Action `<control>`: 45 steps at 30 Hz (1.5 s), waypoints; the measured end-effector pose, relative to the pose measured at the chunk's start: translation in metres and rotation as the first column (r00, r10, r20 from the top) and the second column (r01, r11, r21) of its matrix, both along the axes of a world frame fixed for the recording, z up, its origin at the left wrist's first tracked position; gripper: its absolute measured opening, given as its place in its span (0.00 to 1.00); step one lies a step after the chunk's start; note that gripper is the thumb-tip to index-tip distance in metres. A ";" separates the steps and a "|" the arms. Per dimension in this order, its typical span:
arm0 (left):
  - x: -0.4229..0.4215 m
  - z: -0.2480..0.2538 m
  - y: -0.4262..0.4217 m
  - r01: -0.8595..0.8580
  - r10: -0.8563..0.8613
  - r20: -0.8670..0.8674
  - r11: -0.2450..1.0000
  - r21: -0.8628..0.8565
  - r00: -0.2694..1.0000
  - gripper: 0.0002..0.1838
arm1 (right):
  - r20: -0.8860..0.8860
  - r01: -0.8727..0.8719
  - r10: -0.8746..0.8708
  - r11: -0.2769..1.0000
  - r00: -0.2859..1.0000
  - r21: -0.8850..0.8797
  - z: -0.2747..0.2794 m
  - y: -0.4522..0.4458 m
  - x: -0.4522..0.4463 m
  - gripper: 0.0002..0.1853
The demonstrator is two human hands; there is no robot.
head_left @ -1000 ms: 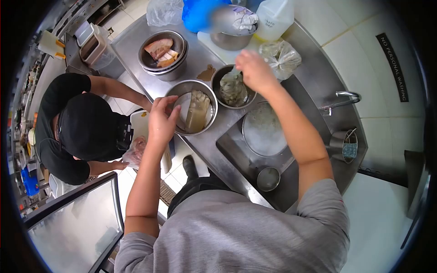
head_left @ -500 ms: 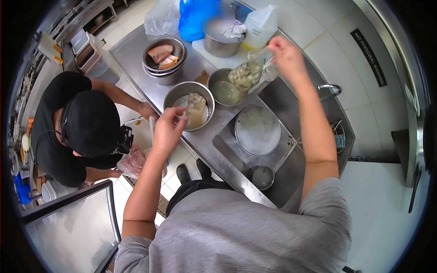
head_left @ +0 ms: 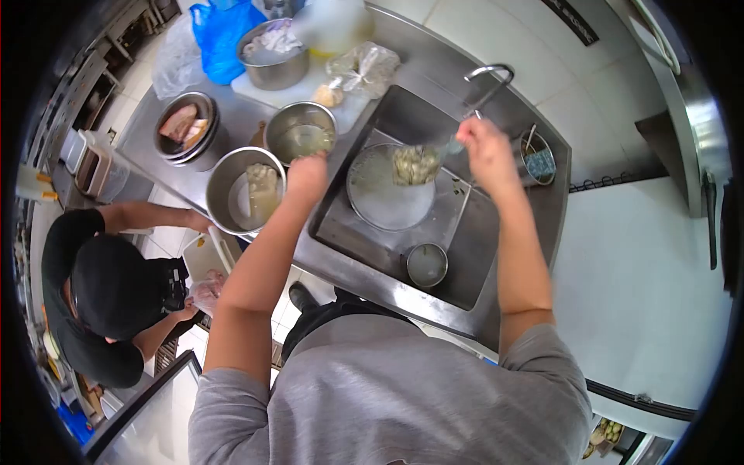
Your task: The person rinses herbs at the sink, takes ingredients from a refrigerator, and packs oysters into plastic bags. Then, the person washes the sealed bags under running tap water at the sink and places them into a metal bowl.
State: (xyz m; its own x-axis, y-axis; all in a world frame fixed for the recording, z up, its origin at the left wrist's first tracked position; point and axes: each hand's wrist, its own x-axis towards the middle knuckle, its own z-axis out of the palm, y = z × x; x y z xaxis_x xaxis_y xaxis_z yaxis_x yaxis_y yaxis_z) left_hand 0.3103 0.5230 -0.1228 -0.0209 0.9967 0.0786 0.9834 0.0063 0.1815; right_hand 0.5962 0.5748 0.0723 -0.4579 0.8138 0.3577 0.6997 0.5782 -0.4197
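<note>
My right hand (head_left: 490,153) is closed on the gathered neck of a clear plastic bag (head_left: 416,165) packed with greenish-grey pieces. The bag hangs, tilted, over a large round pot (head_left: 387,208) of cloudy water in the sink (head_left: 333,227). My left hand (head_left: 308,180) is closed at the near rim of a metal pot (head_left: 301,124) of murky liquid; its fingertips are partly hidden. Beside that, a deeper metal pot (head_left: 225,190) has a pale packet (head_left: 263,194) inside. A small pot (head_left: 427,265) sits in the sink's front part.
Stacked bowls with meat (head_left: 182,124), a blue bag (head_left: 225,39), a pot with cloth (head_left: 273,70) and another clear bag (head_left: 370,68) stand on the counter. The faucet (head_left: 492,74) rises behind my right hand. At left, a co-worker (head_left: 116,287) bends over a bin.
My right hand has carried the bag from above the metal pot to above the sink pot. My left hand has moved from the packet's pot to the rim of the murky-liquid pot. The view has shifted.
</note>
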 end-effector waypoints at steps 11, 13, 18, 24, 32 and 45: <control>0.109 0.058 -0.007 0.000 -0.054 0.572 0.996 0.094 0.819 0.08 | 0.212 0.414 -0.360 0.842 0.908 -0.346 -0.216 -0.042 0.159 0.01; 0.125 0.040 0.013 -0.083 0.067 0.765 0.996 -0.017 0.641 0.08 | 0.249 0.445 -0.375 0.817 0.893 -0.367 -0.254 -0.043 0.180 0.02; 0.142 -0.053 0.054 -0.094 0.552 0.727 0.767 -0.635 -0.408 0.11 | 0.186 0.522 -0.488 0.785 0.853 -0.334 -0.332 -0.054 0.225 0.04; 0.149 -0.094 0.062 0.099 0.691 0.485 0.622 -0.777 -0.535 0.15 | 0.089 0.577 -0.591 0.725 0.802 -0.375 -0.374 -0.054 0.248 0.03; 0.140 0.017 0.034 0.023 0.533 0.729 0.813 -0.581 -0.430 0.13 | 0.484 0.706 -0.517 0.565 0.707 -0.428 -0.407 -0.056 0.271 0.06; 0.094 0.037 -0.038 0.233 -0.286 0.279 0.950 0.209 0.917 0.14 | -0.231 0.186 -0.285 0.909 0.930 -0.372 -0.222 0.045 0.038 0.12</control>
